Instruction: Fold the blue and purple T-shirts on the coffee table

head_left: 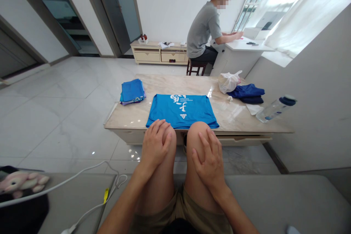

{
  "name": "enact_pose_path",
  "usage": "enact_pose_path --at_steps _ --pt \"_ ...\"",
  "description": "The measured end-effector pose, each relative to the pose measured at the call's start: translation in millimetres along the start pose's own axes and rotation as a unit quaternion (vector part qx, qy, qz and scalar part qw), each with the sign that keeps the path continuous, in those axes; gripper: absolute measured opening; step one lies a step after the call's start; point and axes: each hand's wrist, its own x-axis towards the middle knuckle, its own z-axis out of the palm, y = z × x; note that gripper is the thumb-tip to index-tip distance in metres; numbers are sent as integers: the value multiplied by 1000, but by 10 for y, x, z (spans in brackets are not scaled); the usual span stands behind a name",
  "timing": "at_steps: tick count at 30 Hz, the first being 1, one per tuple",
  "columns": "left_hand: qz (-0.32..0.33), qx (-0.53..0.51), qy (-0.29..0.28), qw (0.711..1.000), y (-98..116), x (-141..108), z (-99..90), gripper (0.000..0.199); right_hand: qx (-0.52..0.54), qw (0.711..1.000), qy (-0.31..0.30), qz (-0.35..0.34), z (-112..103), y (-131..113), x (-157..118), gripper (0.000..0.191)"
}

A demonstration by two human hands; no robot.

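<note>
Apparently idle — resting left hand (156, 140) and right hand (210, 155), fingers loosely apart, holding nothing, on bare knees (194, 134); to handle flat bright-blue white-lettered cloth (175, 113), must reach forward.

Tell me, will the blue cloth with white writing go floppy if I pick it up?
Probably floppy: the blue cloth lies flat with soft, uneven edges. It's likely light, looking like thin fabric. Pushed, it might slide, since the table looks smooth and shiny.

Beyond a clear water bottle (272, 109) and a white plastic bag (229, 82), a person (203, 31) sits on a dark stool (196, 64) at a white desk (237, 58), while a pink plush toy (26, 182) lies near a white cable (30, 197).
</note>
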Motion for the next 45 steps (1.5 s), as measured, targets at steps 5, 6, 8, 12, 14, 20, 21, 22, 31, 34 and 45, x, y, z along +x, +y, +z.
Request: enact_pose_path --at_steps 5,6,8,12,14,20,21,22,31,34,45 --pt "2 -1 -1 1000 -3 -2 1 41 -2 1000 3 -2 -6 -5 4 67" --pt "2 -1 -1 1000 -3 -2 2 41 -2 1000 3 -1 -7 -5 4 67" --pt "3 -2 -1 1000 -4 -3 4 41 -3 1000 2 -1 -7 -5 2 67" --pt "7 -3 2 1000 -7 -4 4 40 -2 1000 0 2 -5 0 -3 68" --pt "7 -3 1 1000 -8 -4 4 40 -3 1000 -2 3 -5 4 -5 69" --pt "9 -4 1 1000 -10 -5 1 40 -2 1000 1 -1 -7 7 -1 69" --pt "10 -4 2 1000 -9 -5 0 40 -2 1000 1 -1 -8 6 0 68" --pt "11 -4 2 1000 -8 -5 -1 40 -2 1000 1 -1 -9 5 1 68" --pt "7 0 0 1000 -3 -4 -9 39 -2 1000 2 -2 -13 3 4 64" --pt "5 -1 -2 1000 -2 -5 -13 40 -4 1000 1 -3 -11 2 1 64" --pt "-5 -14 -7 1000 3 5 -10 41 -2 1000 -1 1 1 9 4 68"
